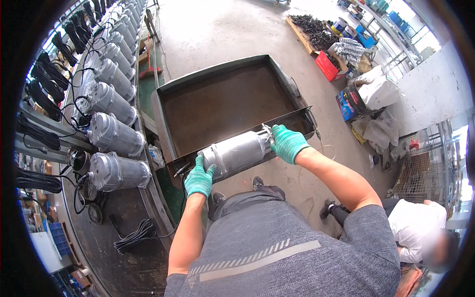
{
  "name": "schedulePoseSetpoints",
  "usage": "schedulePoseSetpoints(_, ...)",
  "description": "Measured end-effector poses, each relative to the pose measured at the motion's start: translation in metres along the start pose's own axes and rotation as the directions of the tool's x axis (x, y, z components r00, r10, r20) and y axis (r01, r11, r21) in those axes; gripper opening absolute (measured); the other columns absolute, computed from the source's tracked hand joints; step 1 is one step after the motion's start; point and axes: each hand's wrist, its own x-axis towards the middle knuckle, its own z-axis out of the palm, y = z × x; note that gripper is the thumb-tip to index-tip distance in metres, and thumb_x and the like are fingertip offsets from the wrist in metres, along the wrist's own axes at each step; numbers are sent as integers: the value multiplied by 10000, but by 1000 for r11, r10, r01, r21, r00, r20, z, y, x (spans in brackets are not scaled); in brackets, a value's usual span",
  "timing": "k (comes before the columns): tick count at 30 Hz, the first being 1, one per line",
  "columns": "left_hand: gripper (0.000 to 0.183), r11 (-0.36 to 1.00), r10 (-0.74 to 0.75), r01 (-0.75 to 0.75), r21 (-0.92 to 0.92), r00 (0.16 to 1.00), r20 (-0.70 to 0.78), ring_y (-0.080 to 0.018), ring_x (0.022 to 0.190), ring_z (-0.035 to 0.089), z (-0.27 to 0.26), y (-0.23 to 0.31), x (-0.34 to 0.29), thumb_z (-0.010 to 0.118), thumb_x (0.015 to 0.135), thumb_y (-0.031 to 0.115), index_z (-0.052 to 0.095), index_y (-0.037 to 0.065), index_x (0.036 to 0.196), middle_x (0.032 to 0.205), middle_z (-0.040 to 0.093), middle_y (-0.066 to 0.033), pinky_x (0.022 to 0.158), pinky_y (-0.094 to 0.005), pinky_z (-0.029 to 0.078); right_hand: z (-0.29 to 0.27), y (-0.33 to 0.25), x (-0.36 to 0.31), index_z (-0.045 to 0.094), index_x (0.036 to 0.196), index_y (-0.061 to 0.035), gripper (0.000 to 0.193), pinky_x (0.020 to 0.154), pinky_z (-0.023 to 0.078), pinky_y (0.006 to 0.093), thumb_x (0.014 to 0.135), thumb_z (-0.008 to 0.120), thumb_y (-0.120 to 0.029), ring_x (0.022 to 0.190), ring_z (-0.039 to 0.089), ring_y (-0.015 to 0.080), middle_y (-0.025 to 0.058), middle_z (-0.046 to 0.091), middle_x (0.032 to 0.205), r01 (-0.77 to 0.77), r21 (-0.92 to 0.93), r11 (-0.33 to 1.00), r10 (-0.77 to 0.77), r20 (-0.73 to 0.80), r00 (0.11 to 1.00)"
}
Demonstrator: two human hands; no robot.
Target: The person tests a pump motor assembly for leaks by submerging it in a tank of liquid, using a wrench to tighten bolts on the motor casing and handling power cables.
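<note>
A silver cylindrical motor lies tilted across the near edge of a metal tank, its right end farther from me. Green gloves cover both my hands. My left hand is closed round the motor's left end, thumb and fingers against the casing. At the other end, my right hand grips the narrower bracketed part. That hand's fingertips are partly hidden behind the metal. Dark cable hangs near my left wrist. Brown, murky-looking contents fill the tank floor beyond the motor.
Similar silver motors stand in a long row on the left bench, with cable bundles beside them. A person in a white shirt crouches at the lower right. Boxes, a dark bucket and bags lie on the right.
</note>
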Motion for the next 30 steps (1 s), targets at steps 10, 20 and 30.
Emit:
schedulePoseSetpoints(10,717,1000,17,-16,19,1000,-9,-450,1018,706,2,0,1,667,972,498,388,240,1579,1103,733,-258,894,-536,538,7,9,7,663,1075,-48,331,793,591,475,1015,557,-356,908,750,354,195,756,978,-61,-125,990,76,120,990)
schedulePoseSetpoints(20,721,997,43,-39,69,998,-53,-434,950,717,6,-4,1,644,979,519,372,240,1586,1052,744,-233,854,-540,540,5,3,5,644,1087,-29,372,755,588,491,1027,538,-380,847,743,382,204,750,919,-44,-75,996,51,96,994)
schedulePoseSetpoints(30,724,998,35,-32,57,999,-41,-431,972,714,8,-7,2,641,979,524,364,245,1587,1075,745,-224,864,-535,537,4,3,7,647,1137,-48,335,800,591,491,1035,512,-337,919,741,389,212,749,1009,-21,-57,998,19,-30,999)
